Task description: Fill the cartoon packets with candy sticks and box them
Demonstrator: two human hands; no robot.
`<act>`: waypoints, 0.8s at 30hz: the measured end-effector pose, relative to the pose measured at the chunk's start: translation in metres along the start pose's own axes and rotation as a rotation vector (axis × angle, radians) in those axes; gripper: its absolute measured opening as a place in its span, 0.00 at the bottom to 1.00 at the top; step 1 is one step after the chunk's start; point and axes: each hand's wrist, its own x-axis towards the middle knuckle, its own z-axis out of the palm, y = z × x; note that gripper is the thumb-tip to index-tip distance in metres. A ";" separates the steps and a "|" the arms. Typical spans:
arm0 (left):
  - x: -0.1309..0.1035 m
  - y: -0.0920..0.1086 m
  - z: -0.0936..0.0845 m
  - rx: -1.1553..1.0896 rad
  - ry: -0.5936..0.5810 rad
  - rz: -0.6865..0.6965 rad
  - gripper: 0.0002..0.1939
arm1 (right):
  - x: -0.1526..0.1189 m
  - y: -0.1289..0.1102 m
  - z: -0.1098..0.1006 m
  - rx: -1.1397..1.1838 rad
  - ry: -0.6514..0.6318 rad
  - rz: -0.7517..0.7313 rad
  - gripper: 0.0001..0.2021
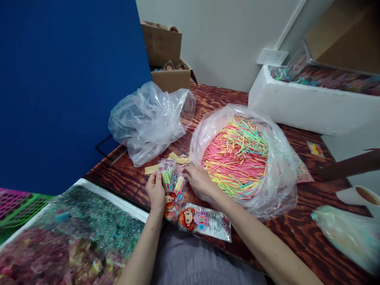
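My left hand [155, 191] pinches the upper left edge of a small clear packet [167, 178] with green and yellow sticks inside. Beside it lies another packet [179, 185] with pink and yellow sticks and a red-haired cartoon figure. My right hand [197, 178] has its fingers closed at the top of this second packet, by the rim of the big bag; what the fingertips hold is hidden. Colourful thin sticks [237, 158] fill the open plastic bag [285, 170] to the right. A flat printed pouch [208, 222] lies at the table's front edge, below my hands.
Crumpled clear plastic [151, 118] and cardboard boxes [170, 79] stand behind on the left. A white foam box [297, 101] is at the back right, a cup [358, 196] and a filled bag [347, 233] at the right. A tray of wrapped pieces [80, 237] is at lower left.
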 end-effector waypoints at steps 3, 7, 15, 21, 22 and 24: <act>-0.001 0.003 -0.001 0.005 -0.018 0.001 0.17 | 0.003 -0.004 0.008 0.088 0.019 -0.001 0.08; 0.002 0.008 0.000 0.033 -0.054 0.040 0.18 | 0.017 -0.010 0.008 0.164 0.119 0.008 0.09; -0.005 0.016 0.006 0.638 -0.156 0.456 0.29 | 0.049 -0.016 0.011 0.186 0.216 0.057 0.10; -0.017 0.007 0.006 1.149 -0.404 0.651 0.35 | 0.026 -0.028 0.011 0.227 0.319 0.016 0.14; -0.015 0.007 0.007 1.180 -0.413 0.651 0.34 | 0.014 -0.027 0.009 0.265 0.358 -0.020 0.14; -0.008 0.006 0.009 1.208 -0.408 0.644 0.34 | -0.014 -0.018 0.003 0.345 0.432 -0.043 0.12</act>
